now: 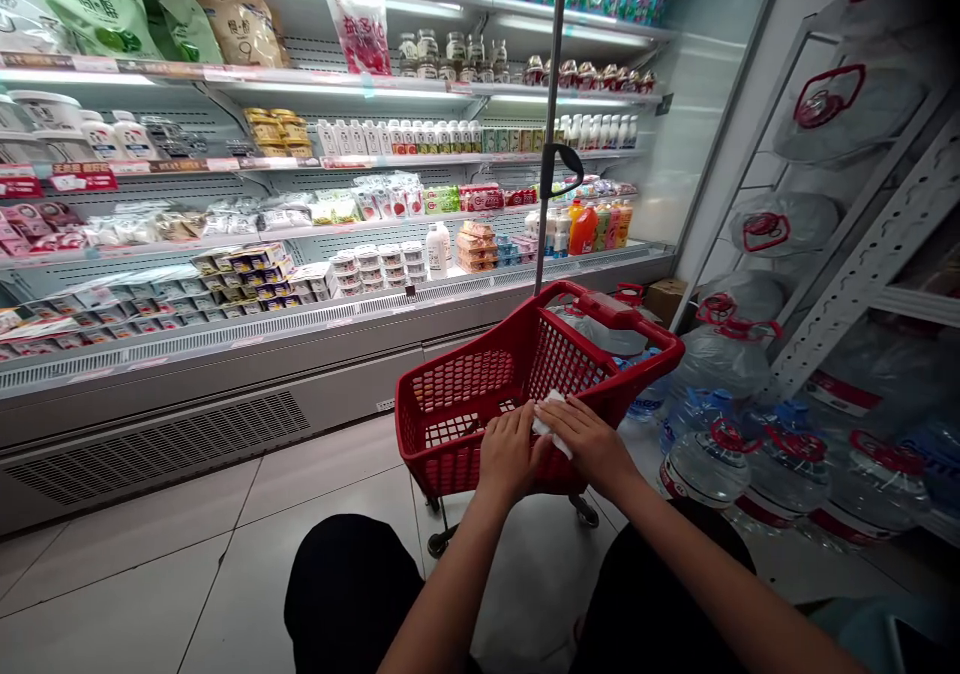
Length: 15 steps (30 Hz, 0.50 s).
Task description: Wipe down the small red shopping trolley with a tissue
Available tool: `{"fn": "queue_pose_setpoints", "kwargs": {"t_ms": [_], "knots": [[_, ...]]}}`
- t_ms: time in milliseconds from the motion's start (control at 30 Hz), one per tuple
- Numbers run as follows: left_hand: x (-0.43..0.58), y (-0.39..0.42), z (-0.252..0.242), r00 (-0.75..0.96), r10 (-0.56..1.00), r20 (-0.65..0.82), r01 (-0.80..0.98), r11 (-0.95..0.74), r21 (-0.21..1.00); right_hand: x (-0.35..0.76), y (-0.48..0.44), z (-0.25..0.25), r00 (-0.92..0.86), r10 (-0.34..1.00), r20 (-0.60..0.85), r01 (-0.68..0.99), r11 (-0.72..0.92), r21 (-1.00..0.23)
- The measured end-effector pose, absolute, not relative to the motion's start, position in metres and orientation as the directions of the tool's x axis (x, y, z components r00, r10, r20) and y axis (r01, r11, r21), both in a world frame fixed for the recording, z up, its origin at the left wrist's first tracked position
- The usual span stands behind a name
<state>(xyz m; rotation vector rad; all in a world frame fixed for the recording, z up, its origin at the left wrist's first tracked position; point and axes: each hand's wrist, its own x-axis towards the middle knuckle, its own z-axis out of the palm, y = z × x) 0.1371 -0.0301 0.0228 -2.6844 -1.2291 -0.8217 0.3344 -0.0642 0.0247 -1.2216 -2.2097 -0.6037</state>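
The red shopping cart (465, 369) stands on the tiled floor (322, 499), in front of the person and close to the refrigerated display case (345, 374). Its basket has walls with many small holes, and its red handle (619, 314) rises at the far right side. Below, dark wheels (439, 542) can be seen on the floor.

Both hands are at the near side of the cart, very close to each other. The right hand (589, 442) lies with its fingers over a white cloth (551, 424) and holds it against the rim. The left hand (511, 444) is placed on the same rim, just beside the cloth; its fingers bend over the edge, but I cannot tell how firmly they are closed, or whether they also hold the cloth. The two knees, in black trousers, are at both sides of the forearms.

On the shelves of the case there are bottles, cups and packed goods, among them an orange bottle (583, 229). To the right of the cart, large water bottles (705, 466) with red carrying handles stand near a white metal rack (825, 299).
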Motion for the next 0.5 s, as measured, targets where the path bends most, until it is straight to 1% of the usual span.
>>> {"fn": "queue_pose_setpoints", "kwargs": {"t_ms": [67,133,267,367,433,500], "knots": [[0.137,-0.033,0.02,0.544,0.683,0.487,0.725,-0.675,0.138,0.349,-0.072,0.031,-0.461,0.619,0.636,0.859,0.491,0.144],[0.13,-0.036,0.017,0.556,0.677,0.482,0.721,-0.681,0.124,0.377,-0.082,0.041,-0.436,0.629,0.644,0.879,0.45,0.155],[0.122,-0.041,0.013,0.547,0.674,0.496,0.731,-0.674,0.11,0.434,-0.101,0.06,-0.29,0.66,0.693,0.953,0.266,0.146],[0.126,-0.045,0.011,0.526,0.684,0.505,0.752,-0.652,0.099,0.442,-0.104,0.063,-0.195,0.644,0.74,0.979,0.172,0.108],[0.13,-0.047,0.01,0.509,0.692,0.512,0.768,-0.634,0.094,0.425,-0.1,0.057,-0.188,0.633,0.751,0.979,0.182,0.092],[0.13,-0.047,0.009,0.503,0.693,0.516,0.775,-0.626,0.084,0.397,-0.096,0.048,-0.236,0.63,0.74,0.965,0.245,0.099]]}}
